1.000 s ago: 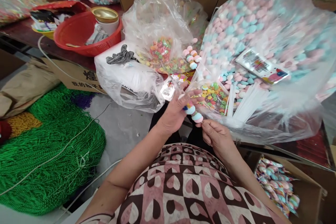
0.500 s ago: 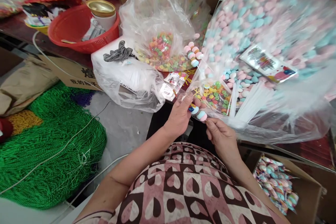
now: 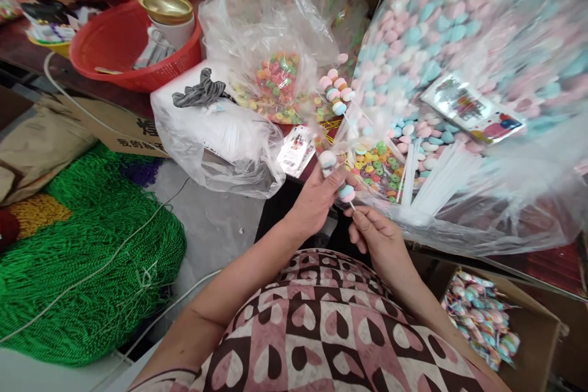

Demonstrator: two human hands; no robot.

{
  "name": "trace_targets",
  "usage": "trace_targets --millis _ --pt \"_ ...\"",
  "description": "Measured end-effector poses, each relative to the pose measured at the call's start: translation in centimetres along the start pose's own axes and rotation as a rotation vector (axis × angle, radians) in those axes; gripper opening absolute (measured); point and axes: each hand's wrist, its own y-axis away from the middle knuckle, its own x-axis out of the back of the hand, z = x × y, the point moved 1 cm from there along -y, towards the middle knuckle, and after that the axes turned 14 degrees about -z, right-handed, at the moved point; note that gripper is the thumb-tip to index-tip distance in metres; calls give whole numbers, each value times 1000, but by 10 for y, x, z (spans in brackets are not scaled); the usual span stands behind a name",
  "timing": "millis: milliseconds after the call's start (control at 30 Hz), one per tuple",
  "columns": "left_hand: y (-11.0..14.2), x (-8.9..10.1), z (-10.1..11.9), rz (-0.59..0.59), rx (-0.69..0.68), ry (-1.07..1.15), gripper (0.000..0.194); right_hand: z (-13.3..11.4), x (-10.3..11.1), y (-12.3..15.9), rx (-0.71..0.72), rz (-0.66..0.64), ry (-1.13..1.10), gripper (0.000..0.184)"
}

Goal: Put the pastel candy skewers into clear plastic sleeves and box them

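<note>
A skewer of pink, white and pale-blue marshmallows point(image 3: 346, 193) slants between my hands, at least partly inside a clear printed wrapper point(image 3: 319, 142). My left hand point(image 3: 315, 201) is closed around its middle, covering part of the row. Below the lowest marshmallow, my right hand point(image 3: 377, 229) pinches the white stick. Just beyond my hands lie ring-shaped gummy candies point(image 3: 377, 165) in yellow, green and orange. A bundle of white sticks point(image 3: 438, 174) rests to their right, and printed silver packets point(image 3: 297, 150) lie to their left.
A large clear bag of marshmallows point(image 3: 413, 30) fills the right side, with a printed packet point(image 3: 473, 107) on it. Made-up skewers point(image 3: 337, 89) stand behind. A red basket point(image 3: 92, 43) is at left; green bead strings point(image 3: 101, 257) cover the floor. A cardboard box point(image 3: 528, 318) holds wrapped skewers.
My left hand has closed from spread fingers around the skewer. The marshmallows have shifted up relative to my right hand, and more bare stick shows. The camera view has shifted slightly.
</note>
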Motion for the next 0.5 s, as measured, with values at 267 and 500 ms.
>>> trace_targets --millis 267,500 --pt "7 1 2 -30 71 -26 27 -26 13 0 201 66 449 28" --pt "14 -2 -3 -114 172 -57 29 -53 23 -12 556 244 818 14"
